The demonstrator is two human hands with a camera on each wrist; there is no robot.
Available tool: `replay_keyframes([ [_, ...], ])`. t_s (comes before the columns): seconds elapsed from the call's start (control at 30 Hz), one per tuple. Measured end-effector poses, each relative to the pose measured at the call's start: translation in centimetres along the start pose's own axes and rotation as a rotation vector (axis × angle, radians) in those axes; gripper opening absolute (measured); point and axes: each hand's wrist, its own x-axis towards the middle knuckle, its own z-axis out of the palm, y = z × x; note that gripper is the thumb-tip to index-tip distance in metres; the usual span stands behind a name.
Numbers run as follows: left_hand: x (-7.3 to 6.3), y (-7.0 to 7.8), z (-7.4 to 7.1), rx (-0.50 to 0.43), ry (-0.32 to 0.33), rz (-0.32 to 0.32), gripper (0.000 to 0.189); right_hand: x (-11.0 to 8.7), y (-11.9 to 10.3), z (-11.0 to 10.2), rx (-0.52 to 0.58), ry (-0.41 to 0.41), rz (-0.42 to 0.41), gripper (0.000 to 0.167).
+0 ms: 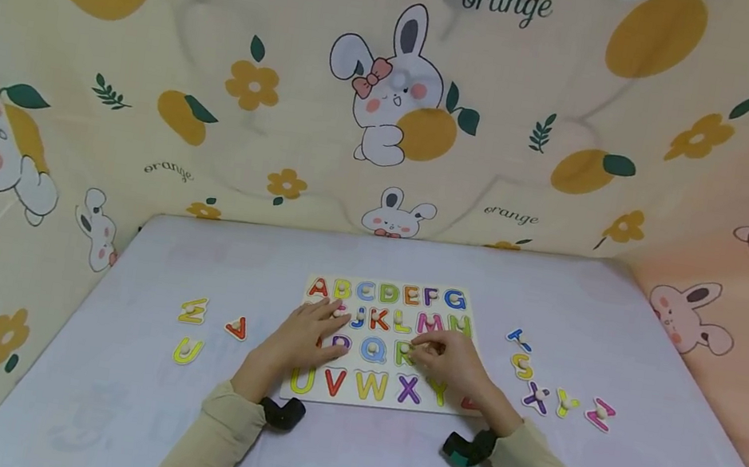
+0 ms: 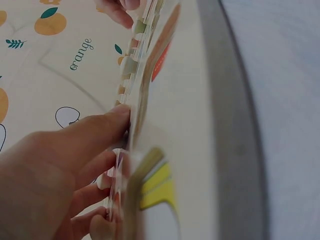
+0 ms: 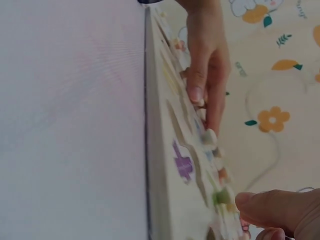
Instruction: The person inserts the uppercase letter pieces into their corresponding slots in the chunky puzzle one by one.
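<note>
A white alphabet puzzle board lies on the table, with coloured letters in rows and small knobs on many of them. My left hand rests over its left side, fingers spread, the thumb by the purple P. In the left wrist view the thumb lies along the board's face. My right hand has its thumb and finger drawn together at the green R, pinching at its knob. The right wrist view shows the right thumb right beside a green knob. Both hands hide some letters.
Left of the board lie a yellow W or M piece, a red V and a yellow U. To the right are a blue T, yellow S, purple X, yellow-green Y and pink Z.
</note>
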Motion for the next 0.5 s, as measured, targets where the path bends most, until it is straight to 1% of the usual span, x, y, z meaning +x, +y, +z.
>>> replay_keyframes([
  [0.13,0.1,-0.1,0.0,0.01,0.018,0.012,0.062,-0.5,0.3,-1.2,0.004,0.015,-0.004,0.019],
  [0.23,0.2,-0.1,0.1,0.015,0.026,0.021,0.062,-0.9,0.7,-2.0,0.002,0.017,0.011,0.02],
  [0.37,0.2,-0.1,0.2,0.015,0.015,0.017,0.062,-1.5,1.4,-2.8,0.017,0.019,0.028,0.022],
  [0.5,0.1,0.0,0.2,0.005,0.012,0.005,0.062,-2.2,2.2,-3.5,0.012,0.051,0.005,0.022],
])
